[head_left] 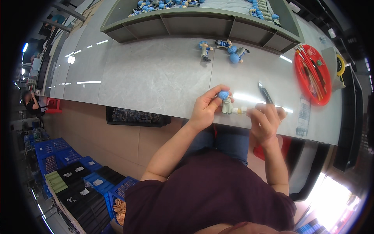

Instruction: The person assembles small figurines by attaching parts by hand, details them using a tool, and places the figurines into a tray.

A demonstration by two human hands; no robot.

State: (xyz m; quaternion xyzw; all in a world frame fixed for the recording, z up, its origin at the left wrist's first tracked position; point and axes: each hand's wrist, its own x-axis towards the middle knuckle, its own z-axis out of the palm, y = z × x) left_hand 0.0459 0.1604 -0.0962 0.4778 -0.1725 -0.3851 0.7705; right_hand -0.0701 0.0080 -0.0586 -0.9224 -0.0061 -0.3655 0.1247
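My left hand (pixel 205 107) pinches a small figurine (pixel 226 104) with a blue head and a pale body, held upright at the table's near edge. My right hand (pixel 265 119) is closed on a short pale tool (pixel 239 110); its white end reaches the figurine's lower side. My fingers cover most of the tool, so its exact kind does not show. Just beyond my right hand lies a utility knife (pixel 265 93). Farther back on the table are several more figurines with blue heads, one of them lying apart (pixel 204 50).
A grey divided tray (pixel 194 25) holding many figurines spans the table's far side. At the right stands a red basket (pixel 313 74) with brushes, with a yellow tape roll (pixel 341 65) beside it. A black crate (pixel 136 117) sits below the table edge; blue crates (pixel 52 152) are stacked at lower left.
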